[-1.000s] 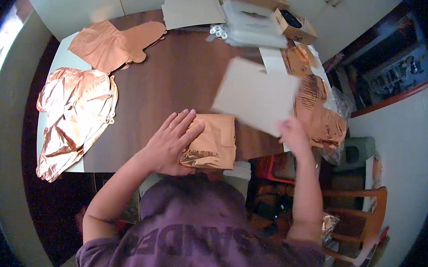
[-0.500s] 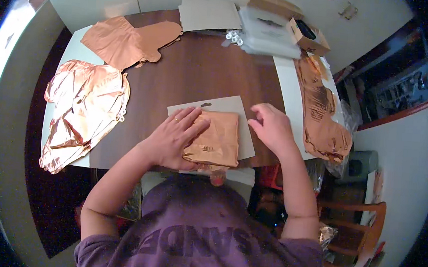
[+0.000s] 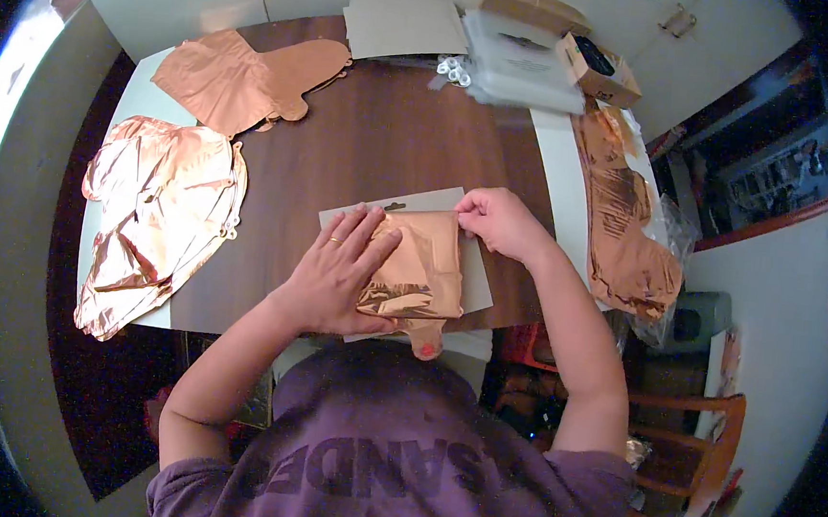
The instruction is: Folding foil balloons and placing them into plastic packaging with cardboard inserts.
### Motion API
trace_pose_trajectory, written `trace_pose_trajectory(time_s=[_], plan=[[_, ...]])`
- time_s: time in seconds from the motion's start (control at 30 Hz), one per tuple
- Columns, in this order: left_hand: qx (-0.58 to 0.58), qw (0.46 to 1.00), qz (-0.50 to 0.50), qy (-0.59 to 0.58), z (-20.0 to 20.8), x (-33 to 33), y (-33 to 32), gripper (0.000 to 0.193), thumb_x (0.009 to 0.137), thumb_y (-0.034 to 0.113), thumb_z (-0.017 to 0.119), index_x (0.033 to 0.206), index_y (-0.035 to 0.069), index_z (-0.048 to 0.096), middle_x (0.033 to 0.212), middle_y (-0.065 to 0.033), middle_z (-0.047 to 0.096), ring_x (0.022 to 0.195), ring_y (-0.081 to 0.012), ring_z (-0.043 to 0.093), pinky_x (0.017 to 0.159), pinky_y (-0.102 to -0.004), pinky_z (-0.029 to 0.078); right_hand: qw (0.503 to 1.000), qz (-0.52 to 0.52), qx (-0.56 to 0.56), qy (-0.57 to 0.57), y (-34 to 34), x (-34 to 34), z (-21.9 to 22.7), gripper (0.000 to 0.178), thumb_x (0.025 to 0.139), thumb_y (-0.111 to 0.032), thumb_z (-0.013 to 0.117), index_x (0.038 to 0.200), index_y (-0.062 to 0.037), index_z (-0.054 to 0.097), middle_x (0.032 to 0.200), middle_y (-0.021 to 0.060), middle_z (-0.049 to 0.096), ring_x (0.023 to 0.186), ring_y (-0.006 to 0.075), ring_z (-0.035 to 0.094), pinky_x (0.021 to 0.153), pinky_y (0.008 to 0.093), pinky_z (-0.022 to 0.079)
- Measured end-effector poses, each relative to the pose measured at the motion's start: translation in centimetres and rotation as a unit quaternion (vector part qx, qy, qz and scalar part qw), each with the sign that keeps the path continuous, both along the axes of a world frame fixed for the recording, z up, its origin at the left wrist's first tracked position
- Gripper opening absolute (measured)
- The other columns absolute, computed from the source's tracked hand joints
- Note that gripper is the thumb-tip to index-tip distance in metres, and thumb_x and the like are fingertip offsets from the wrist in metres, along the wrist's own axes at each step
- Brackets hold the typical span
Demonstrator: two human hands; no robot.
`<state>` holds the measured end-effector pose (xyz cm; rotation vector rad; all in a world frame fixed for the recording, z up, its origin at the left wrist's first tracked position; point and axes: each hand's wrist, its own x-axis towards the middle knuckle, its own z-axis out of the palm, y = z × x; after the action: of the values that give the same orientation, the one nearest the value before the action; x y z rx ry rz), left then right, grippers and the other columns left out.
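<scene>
Folded copper foil balloon pressed onto a grey card at the near edge of the table

The left hand (image 3: pixel 344 271) lies open and flat, fingers spread, on the left part of the folded foil balloon (image 3: pixel 420 273), which sits on the grey card (image 3: pixel 475 280) on the brown table (image 3: pixel 364 149). The right hand (image 3: pixel 498 221), closed in a pinch, grips the balloon's far right corner at the card's edge. More copper foil balloons (image 3: pixel 163 212) lie well apart at the left
</scene>
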<state>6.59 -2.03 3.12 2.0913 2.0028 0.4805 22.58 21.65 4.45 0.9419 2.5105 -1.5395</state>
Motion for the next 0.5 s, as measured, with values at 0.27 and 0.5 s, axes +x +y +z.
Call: trace_pose_trajectory(time_s=[0.27, 0.5], plan=[[0.025, 0.999, 0.009, 0.029, -0.2, 0.5, 0.2, 0.106, 0.067, 0.068, 0.068, 0.145, 0.006, 0.034, 0.15, -0.0273, 0.028, 0.141, -0.0434, 0.024, 0.116, -0.0519, 0.019, 0.991, -0.006, -0.114, -0.075, 0.0, -0.6, 0.6, 0.016, 0.092, -0.014, 0.054, 0.088, -0.0027, 0.066, 0.064, 0.0039, 0.061, 0.039, 0.0075, 0.043, 0.037, 0.0235, 0.033], [0.032, 0.999, 0.013, 0.039, -0.2, 0.7, 0.4, 0.105, 0.067, 0.069, 0.068, 0.144, 0.005, 0.036, 0.149, -0.0282, 0.029, 0.14, -0.0436, 0.026, 0.116, -0.0516, 0.019, 0.977, -0.04, -0.198, -0.062, 0.1, -0.6, 1.5, 0.023, 0.093, -0.019, 0.054, 0.086, -0.0013, 0.066, 0.063, 0.0046, 0.061, 0.04, 0.0073, 0.043, 0.038, 0.0236, 0.033]])
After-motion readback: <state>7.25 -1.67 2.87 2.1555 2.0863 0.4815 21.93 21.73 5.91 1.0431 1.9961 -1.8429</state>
